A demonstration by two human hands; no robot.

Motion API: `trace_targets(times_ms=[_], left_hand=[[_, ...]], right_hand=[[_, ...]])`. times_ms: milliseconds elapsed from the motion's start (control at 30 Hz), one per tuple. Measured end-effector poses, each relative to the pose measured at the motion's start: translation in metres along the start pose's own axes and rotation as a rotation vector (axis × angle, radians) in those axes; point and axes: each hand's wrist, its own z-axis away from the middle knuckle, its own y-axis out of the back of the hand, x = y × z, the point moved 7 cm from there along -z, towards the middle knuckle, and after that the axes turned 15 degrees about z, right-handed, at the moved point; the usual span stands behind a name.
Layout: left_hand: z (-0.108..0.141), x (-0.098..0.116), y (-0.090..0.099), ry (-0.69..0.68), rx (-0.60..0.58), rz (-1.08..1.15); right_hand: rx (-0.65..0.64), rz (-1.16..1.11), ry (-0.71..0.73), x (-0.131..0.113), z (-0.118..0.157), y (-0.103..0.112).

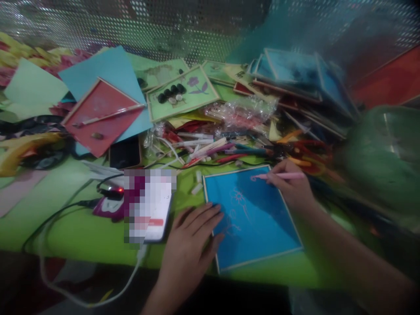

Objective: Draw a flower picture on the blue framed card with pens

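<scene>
A blue board [259,223] with a pale thin frame lies on the green tabletop, tilted slightly. Pink line drawings, among them a flower, show on its left half, and a small pink curl is near its top edge. My right hand [292,186] is closed around a pink pen [288,176], whose tip is at that curl. Flat on the board's left edge rests my left hand [193,236], its fingers spread and holding nothing. Two small white pieces [197,188] lie beside the board's upper left corner.
A lit phone [159,218] on a white cable and a purple power strip [110,206] are left of my left hand. Behind the board lie pens, plastic wrap and framed boards [182,94]. A green rounded object [387,153] stands at the right.
</scene>
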Motion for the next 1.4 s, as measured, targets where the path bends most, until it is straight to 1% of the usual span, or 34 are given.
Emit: trace_targets(times_ms=[133, 267, 333, 367, 400, 433, 467, 533, 567, 600, 667, 700, 767, 800, 867, 933, 1000, 1067, 1133, 1200, 1233, 1267, 1300, 1367, 1400], left_hand=[[0.0, -0.001, 0.0, 0.009, 0.004, 0.015], [0.0, -0.002, 0.001, 0.034, 0.011, 0.057], [0.001, -0.001, 0.004, 0.041, 0.049, 0.099], [0.001, -0.001, 0.006, 0.046, 0.081, 0.123], [0.002, 0.0, 0.008, 0.044, 0.116, 0.144], [0.004, 0.0, 0.01, 0.04, 0.147, 0.163], [0.005, 0.0, 0.012, 0.034, 0.178, 0.176], [0.008, 0.002, 0.015, 0.014, 0.23, 0.195], [0.01, 0.003, 0.017, 0.003, 0.262, 0.21], [0.012, 0.004, 0.019, 0.0, 0.292, 0.231], [0.014, 0.005, 0.022, 0.028, 0.327, 0.301], [0.014, 0.006, 0.022, 0.056, 0.323, 0.355], [0.011, 0.007, 0.018, 0.12, 0.261, 0.504], [0.009, 0.008, 0.015, 0.145, 0.227, 0.597], [0.005, 0.009, 0.009, 0.206, 0.206, 0.809], [0.003, 0.004, 0.0, 0.32, 0.241, 1.056], [0.004, -0.006, -0.014, 0.484, 0.303, 1.331], [0.004, -0.013, -0.026, 0.613, 0.367, 1.573], [0.002, -0.02, -0.028, 0.654, 0.476, 1.701], [-0.001, -0.027, -0.022, 0.64, 0.619, 1.728], [-0.004, -0.03, -0.018, 0.627, 0.671, 1.727], [-0.007, -0.031, -0.016, 0.613, 0.688, 1.729], [-0.01, -0.031, -0.016, 0.599, 0.682, 1.733], [-0.013, -0.032, -0.018, 0.585, 0.658, 1.734], [-0.013, -0.033, -0.02, 0.581, 0.652, 1.722]], right_hand=[[0.035, 0.005, 0.008, 0.004, 0.001, 0.003], [0.147, 0.002, 0.029, 0.01, 0.01, 0.016], [0.17, 0.046, 0.085, 0.003, 0.017, 0.023], [0.184, 0.065, 0.156, -0.005, 0.022, 0.027], [0.151, 0.081, 0.224, -0.014, 0.027, 0.028], [0.09, 0.084, 0.287, -0.024, 0.032, 0.026], [0.026, 0.093, 0.382, -0.036, 0.038, 0.024], [-0.12, 0.141, 0.604, -0.064, 0.054, 0.015], [-0.169, 0.166, 0.7, -0.076, 0.062, 0.01], [-0.195, 0.193, 0.777, -0.086, 0.07, 0.005], [-0.168, 0.237, 0.888, -0.103, 0.084, -0.003], [-0.15, 0.261, 0.92, -0.11, 0.09, -0.007], [-0.086, 0.311, 0.963, -0.121, 0.098, -0.015], [-0.073, 0.353, 0.995, -0.127, 0.102, -0.02], [-0.03, 0.412, 1.088, -0.138, 0.11, -0.026], [0.027, 0.442, 1.175, -0.149, 0.115, -0.027], [0.072, 0.479, 1.228, -0.157, 0.118, -0.028], [0.068, 0.517, 1.279, -0.163, 0.119, -0.031], [0.017, 0.513, 1.327, -0.164, 0.115, -0.034], [-0.019, 0.497, 1.283, -0.159, 0.094, -0.035], [0.023, 0.508, 1.177, -0.154, 0.074, -0.032], [0.044, 0.57, 1.044, -0.146, 0.051, -0.031], [0.045, 0.629, 0.949, -0.138, 0.029, -0.032], [-0.028, 0.768, 0.818, -0.122, -0.011, -0.041], [-0.071, 0.859, 0.778, -0.116, -0.027, -0.048]])
